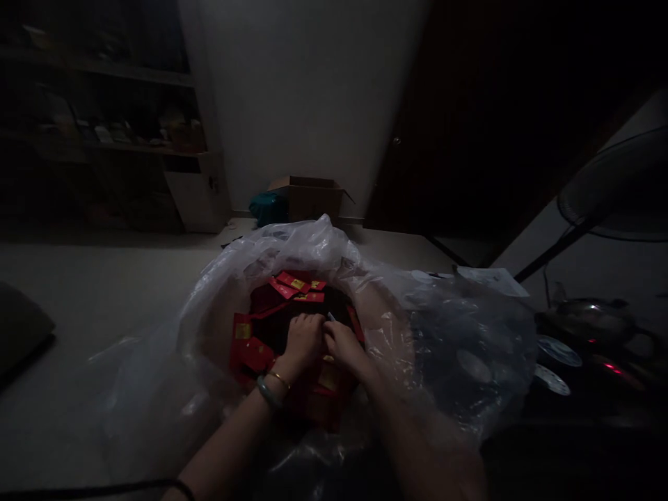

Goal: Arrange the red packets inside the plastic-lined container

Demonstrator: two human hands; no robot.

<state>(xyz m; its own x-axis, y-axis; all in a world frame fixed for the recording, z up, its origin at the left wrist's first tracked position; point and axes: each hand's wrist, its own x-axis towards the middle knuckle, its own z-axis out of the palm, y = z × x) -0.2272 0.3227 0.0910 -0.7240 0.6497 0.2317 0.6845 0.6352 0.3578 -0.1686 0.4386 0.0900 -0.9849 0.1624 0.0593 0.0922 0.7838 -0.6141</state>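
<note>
In the dim head view, my left hand [304,339], with a bangle [268,391] at its wrist, is closed, fingers curled down. Right beside it, my right hand [344,343] is closed too, its fingertips meeting those of the left. A small pale sliver [330,316] pokes out at the right fingers; its kind is unclear. What the fingers pinch is hidden. Around and below both hands lie several red packets with gold patches, such as a red packet [242,332] at the left and a red packet [296,282] behind. They sit inside a large clear plastic bag [318,240] spread open.
An open cardboard box [314,198] and a teal bag [268,207] stand by the wall. At right are a kettle [595,316], small patterned dishes [558,350] and a standing fan [621,184]. Shelves [104,142] line the left. A dark cord [104,489] crosses the lower left.
</note>
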